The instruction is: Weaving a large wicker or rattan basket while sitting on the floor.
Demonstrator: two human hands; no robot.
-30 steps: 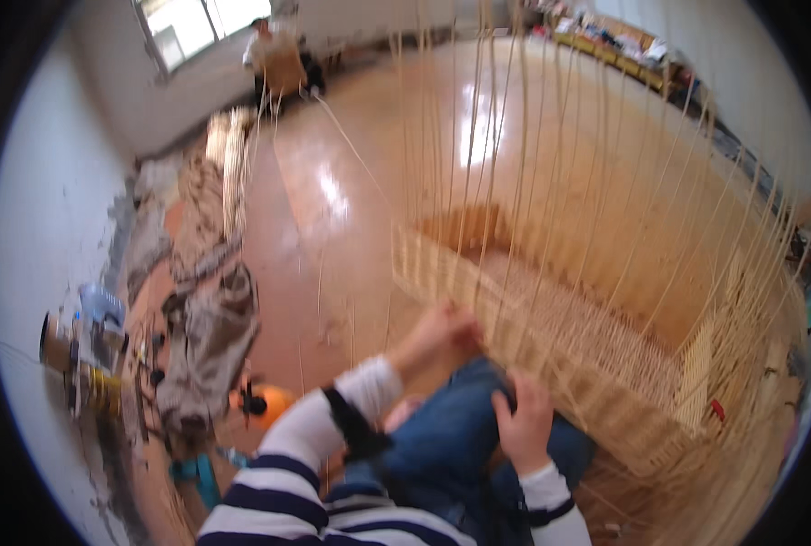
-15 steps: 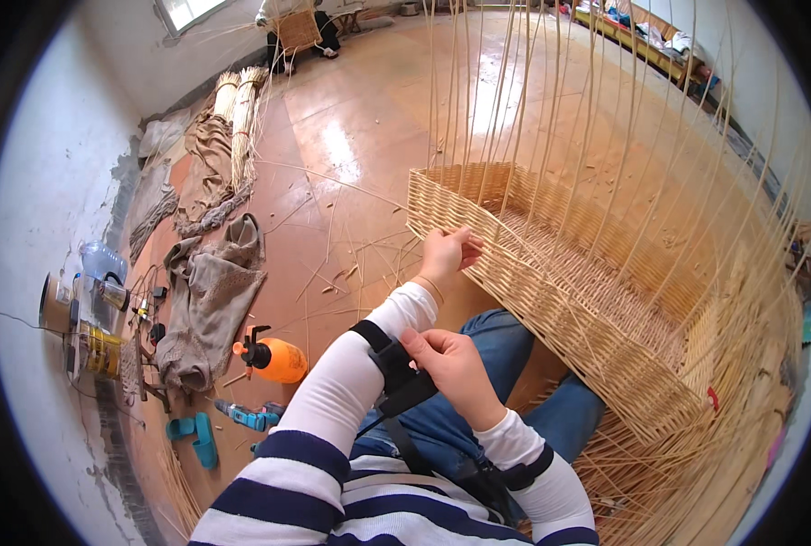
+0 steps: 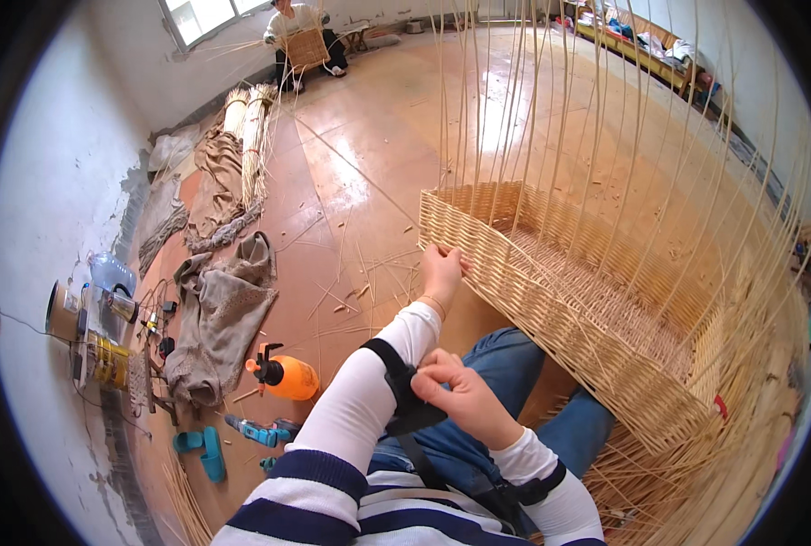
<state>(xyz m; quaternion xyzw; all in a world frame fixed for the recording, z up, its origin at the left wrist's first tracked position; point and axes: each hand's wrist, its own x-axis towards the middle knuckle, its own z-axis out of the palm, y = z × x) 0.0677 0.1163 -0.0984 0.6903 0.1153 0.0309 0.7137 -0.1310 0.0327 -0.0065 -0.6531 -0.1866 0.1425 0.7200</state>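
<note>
A long rectangular wicker basket point(image 3: 551, 305) lies in front of me to the right, with tall upright stakes point(image 3: 596, 136) rising from its walls. My left hand point(image 3: 443, 275) is just in front of its near left wall, fingers curled in; whatever they may hold is hidden. My right hand point(image 3: 469, 398) is closed at my left forearm, its thumb and bent fingers on the black strap point(image 3: 392, 364) over the white sleeve. A black pad point(image 3: 414, 416) hangs from that strap, partly behind the right hand. Another black strap point(image 3: 542, 482) circles my right forearm.
An orange spray bottle point(image 3: 287, 378), a blue power drill point(image 3: 258, 429) and teal slippers point(image 3: 211, 455) are on the floor at left. Beyond lie a grey cloth point(image 3: 223, 309) and bundled wicker rods point(image 3: 255, 136). A person point(image 3: 303, 36) sits far off with woven work.
The view has shifted, so the room sits lower and further right. My left fingers have curled in more. My right hand has closed further at the strap.
</note>
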